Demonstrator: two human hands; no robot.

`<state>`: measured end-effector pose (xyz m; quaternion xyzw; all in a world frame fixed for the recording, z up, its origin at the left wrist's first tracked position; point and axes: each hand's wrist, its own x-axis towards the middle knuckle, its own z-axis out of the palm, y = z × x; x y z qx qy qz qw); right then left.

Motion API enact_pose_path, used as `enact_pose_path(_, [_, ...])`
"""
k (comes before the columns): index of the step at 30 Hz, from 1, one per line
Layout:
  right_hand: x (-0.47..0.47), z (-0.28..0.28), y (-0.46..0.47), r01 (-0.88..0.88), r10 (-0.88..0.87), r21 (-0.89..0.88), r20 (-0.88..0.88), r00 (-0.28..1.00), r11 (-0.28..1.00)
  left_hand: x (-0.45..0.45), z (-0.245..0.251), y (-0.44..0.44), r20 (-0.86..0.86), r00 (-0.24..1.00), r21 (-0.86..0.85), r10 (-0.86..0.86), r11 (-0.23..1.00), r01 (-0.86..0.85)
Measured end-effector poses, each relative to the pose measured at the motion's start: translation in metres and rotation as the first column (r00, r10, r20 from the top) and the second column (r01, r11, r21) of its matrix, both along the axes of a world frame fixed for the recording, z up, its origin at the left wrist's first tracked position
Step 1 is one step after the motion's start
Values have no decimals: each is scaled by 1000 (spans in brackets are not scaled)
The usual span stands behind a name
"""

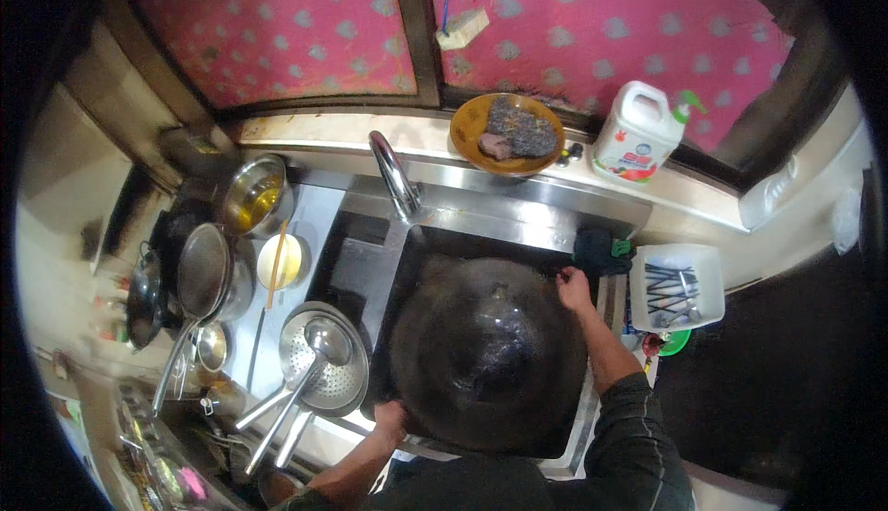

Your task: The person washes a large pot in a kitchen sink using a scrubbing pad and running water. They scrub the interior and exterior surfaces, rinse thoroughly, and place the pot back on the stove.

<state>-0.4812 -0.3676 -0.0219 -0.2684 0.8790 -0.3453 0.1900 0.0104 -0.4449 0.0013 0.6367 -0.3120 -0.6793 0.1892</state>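
A large dark wok [489, 355] with a wet shine sits in the stainless steel sink [583, 435] in front of me. My right hand [574, 289] is closed on a small dark handle at the wok's upper right rim. At the wok's lower left edge is my left hand [390, 419], its fingers curled; what they grip is hidden. The chrome faucet [394, 174] stands behind the sink. Left of the wok, a steel ladle [327, 343] rests in a perforated strainer [295, 362] with a long handle.
On the sill are a brown plate with scouring pads [465, 140] and a white pump jug [635, 133]. A white basket of chopsticks [711, 289] stands right. At left are a steel bowl of yellow liquid [232, 195], a small bowl [290, 265] with chopsticks across it, and a long-handled pan [201, 272].
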Motion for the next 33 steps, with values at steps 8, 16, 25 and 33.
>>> enact_pose_path(8, [46,200,-4,-202,146,-100,-406,902,974,-9,-111,-9,-53,998,324,-43,944,58])
enact_pose_path(16, [164,384,-4,-197,185,59,-669,720,979,-98,-81,-4,-254,965,428,-72,886,178])
enact_pose_path(25, [290,493,-22,-175,256,195,-844,472,965,-156,-31,-3,-488,837,490,-248,716,498])
enact_pose_path(33, [344,539,-33,-135,371,348,-900,227,928,-179,-19,41,-817,508,247,-274,629,737])
